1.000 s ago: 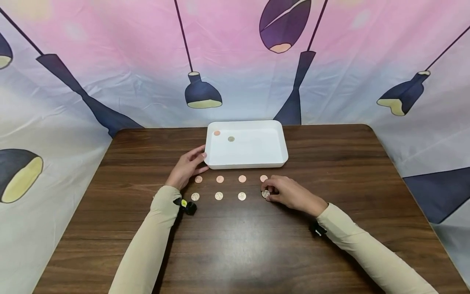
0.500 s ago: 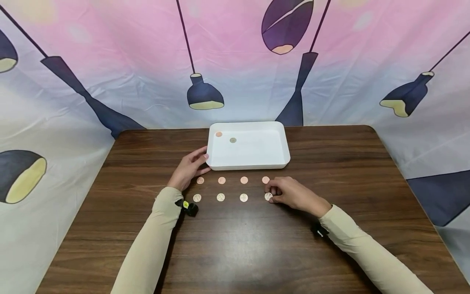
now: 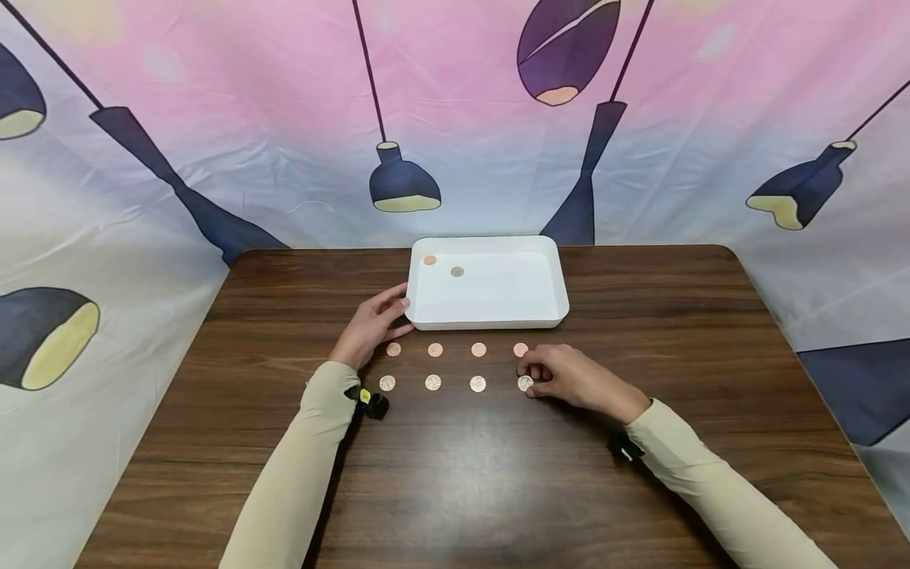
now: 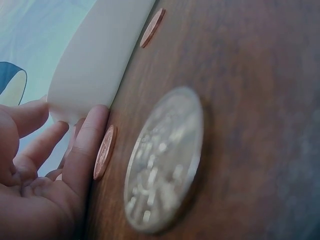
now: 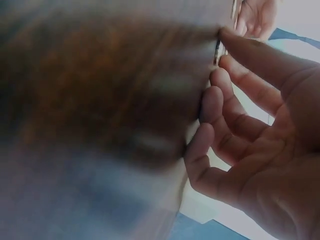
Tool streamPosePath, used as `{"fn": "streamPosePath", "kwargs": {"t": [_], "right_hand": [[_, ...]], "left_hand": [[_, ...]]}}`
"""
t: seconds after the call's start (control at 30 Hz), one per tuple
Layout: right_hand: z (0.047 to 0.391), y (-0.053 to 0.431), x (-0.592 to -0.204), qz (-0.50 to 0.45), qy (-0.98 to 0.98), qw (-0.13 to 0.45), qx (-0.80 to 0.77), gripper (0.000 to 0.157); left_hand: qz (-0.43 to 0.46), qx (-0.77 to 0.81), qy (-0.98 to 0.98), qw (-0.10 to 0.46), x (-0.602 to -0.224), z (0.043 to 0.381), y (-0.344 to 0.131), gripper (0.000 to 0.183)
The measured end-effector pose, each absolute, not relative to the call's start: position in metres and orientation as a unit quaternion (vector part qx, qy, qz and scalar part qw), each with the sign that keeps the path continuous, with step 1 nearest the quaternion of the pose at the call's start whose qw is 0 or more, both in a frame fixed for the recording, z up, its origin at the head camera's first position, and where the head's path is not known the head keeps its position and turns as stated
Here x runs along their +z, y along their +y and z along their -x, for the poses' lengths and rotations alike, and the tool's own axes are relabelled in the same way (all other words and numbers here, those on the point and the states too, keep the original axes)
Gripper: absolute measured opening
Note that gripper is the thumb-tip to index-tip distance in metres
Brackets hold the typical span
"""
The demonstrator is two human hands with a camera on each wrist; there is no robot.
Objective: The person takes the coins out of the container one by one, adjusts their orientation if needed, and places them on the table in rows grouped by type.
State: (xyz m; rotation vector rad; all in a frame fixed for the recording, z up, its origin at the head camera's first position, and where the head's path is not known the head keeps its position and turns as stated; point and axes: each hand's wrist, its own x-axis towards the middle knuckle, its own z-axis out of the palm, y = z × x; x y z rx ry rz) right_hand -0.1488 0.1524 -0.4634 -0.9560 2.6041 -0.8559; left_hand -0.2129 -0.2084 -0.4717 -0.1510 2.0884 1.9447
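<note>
My right hand pinches a silver-coloured coin between thumb and index finger, at the right end of the nearer row. Its other fingers are bent, close to a copper-coloured coin. In the right wrist view the pinched coin shows edge-on. At the left, my left hand touches the left side of a white tray, its fingers fairly straight. Beside those fingers lie a copper-coloured coin and, closer to the camera, a silver-coloured coin.
Two rows of coins lie before the tray: copper-coloured ones farther, silver-coloured ones nearer. Inside the tray are a copper-coloured coin and a greyish coin. The wooden table meets a printed cloth behind.
The head view has shifted slightly. The coin at my right fingertips has come down a little, level with its row. My left hand stays against the tray.
</note>
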Motion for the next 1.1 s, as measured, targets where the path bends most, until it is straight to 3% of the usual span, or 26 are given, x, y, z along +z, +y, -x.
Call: {"fn": "streamPosePath", "kwargs": {"t": [0.13,0.27,0.5,0.8,1.1], "right_hand": [[0.154,0.15,-0.454,0.317,0.886,0.104,-0.322,0.016],[0.164,0.143,-0.435,0.297,0.889,0.055,-0.345,0.007],[0.198,0.109,-0.404,0.266,0.902,-0.022,-0.341,0.009],[0.238,0.049,-0.405,0.238,0.914,0.043,-0.326,0.03],[0.277,0.03,-0.426,0.176,0.925,0.097,-0.322,0.044]], "left_hand": [[0.052,0.674,0.723,0.141,-0.471,0.213,-0.209,0.053],[0.054,0.671,0.725,0.144,-0.472,0.213,-0.209,0.053],[0.056,0.673,0.724,0.14,-0.471,0.212,-0.209,0.053],[0.059,0.674,0.724,0.138,-0.473,0.212,-0.209,0.052],[0.055,0.674,0.722,0.143,-0.472,0.214,-0.209,0.053]]}}
